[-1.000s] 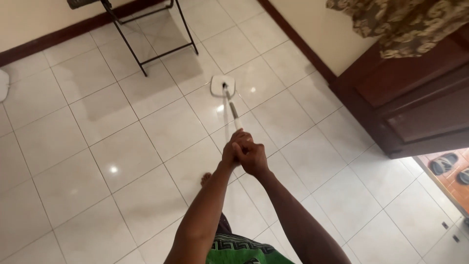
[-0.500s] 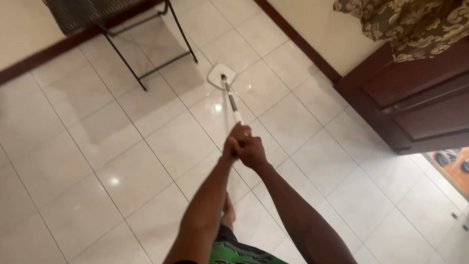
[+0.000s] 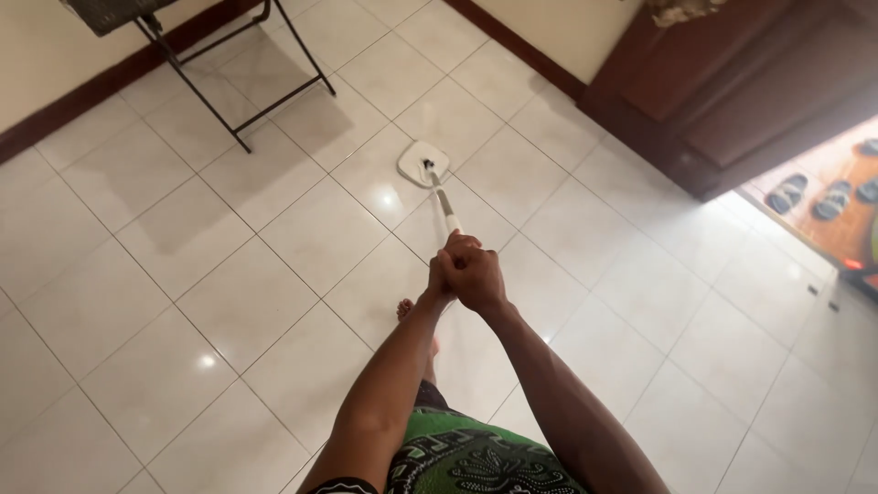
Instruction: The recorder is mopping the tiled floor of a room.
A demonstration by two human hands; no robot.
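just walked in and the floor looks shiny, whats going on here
A person is mopping a white tiled floor. Both the left hand and the right hand are clasped together around the top of a flat mop's handle, and its white square mop head lies flat on the tiles ahead of them. A bare foot shows below the arms. A black metal stand is by the far wall, a dark wooden cabinet to the right, and sandals lie past the doorway.

I see a glossy white tiled floor (image 3: 229,302); on it rest a flat white mop head (image 3: 422,163), a black metal-framed stand (image 3: 242,101) and a bare foot (image 3: 405,310)
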